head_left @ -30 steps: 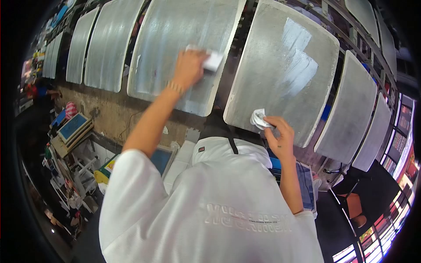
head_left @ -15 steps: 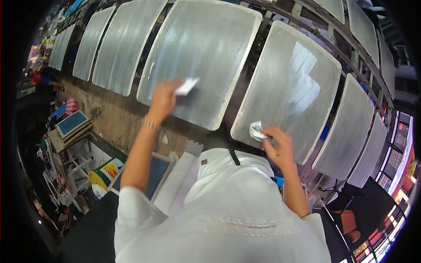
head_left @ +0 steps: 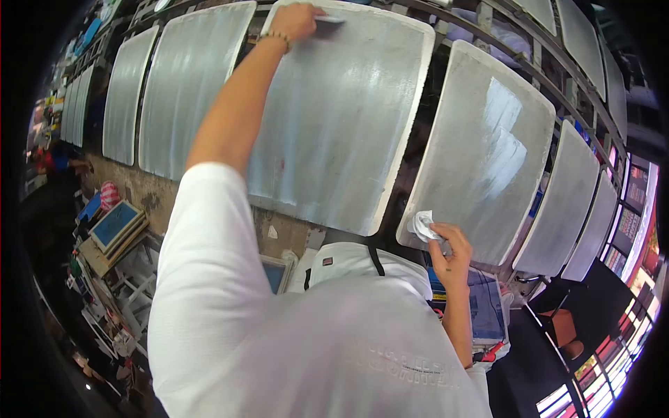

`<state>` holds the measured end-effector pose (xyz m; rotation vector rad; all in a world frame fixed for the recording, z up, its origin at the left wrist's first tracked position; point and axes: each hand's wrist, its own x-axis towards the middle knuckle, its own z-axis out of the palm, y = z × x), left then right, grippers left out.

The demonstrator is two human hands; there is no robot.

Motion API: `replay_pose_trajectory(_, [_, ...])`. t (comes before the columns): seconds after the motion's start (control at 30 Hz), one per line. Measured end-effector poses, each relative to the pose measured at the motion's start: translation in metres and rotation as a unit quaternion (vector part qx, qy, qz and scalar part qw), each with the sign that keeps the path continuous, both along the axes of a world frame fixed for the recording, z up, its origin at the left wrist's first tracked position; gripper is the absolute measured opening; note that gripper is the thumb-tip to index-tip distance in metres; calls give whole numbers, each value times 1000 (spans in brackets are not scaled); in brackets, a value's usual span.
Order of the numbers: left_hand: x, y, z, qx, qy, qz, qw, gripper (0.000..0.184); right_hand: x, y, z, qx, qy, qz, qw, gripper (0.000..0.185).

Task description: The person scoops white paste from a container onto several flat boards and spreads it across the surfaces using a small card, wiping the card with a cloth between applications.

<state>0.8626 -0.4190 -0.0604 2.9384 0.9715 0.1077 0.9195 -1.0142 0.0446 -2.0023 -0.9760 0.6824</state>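
Note:
My left hand [head_left: 298,22] reaches to the far end of a large grey panel [head_left: 334,125] with pale edges. It grips a flat white card [head_left: 330,19], held low against or just over the panel's surface. My right hand [head_left: 451,254] is over the near left corner of the grey panel to the right [head_left: 460,160]. Its thumb and fingers pinch a crumpled white piece [head_left: 421,226], whose exact kind I cannot make out. Pale, whitish smears [head_left: 507,139] cover part of that right panel, and streaks run along the large one.
More grey panels [head_left: 195,83] line both sides, with metal rails [head_left: 543,49] behind. Framed blue screens [head_left: 115,226] are stacked at lower left. A dark blue-topped box [head_left: 488,306] stands beside my right forearm, and a brown seat [head_left: 559,327] is at right. Another person [head_left: 59,161] is at far left.
My left hand has moved with the card from the middle of the large panel to its far end. My right hand keeps the white piece near the same corner. The view has shifted slightly.

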Motion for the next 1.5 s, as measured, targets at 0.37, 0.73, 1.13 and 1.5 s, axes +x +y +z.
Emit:
replay_pose_trajectory(0.37, [-295,-353,52,-129,-29,39,990,50,12,83,-5,80,26,121,989,26])
replay_pose_trajectory(0.73, [-162,-101,55,-48,-151,-57,986,46,8,72,14,45,-21,119,992,28])
replay_pose_trajectory(1.13, [-63,-4,11,-63,-11,1,998,40,-2,35,-10,6,-12,18,1000,27])
replay_pose_trajectory(1.5, [-308,-276,42,-97,-26,35,994,55,2,89,-6,42,2,95,995,25])
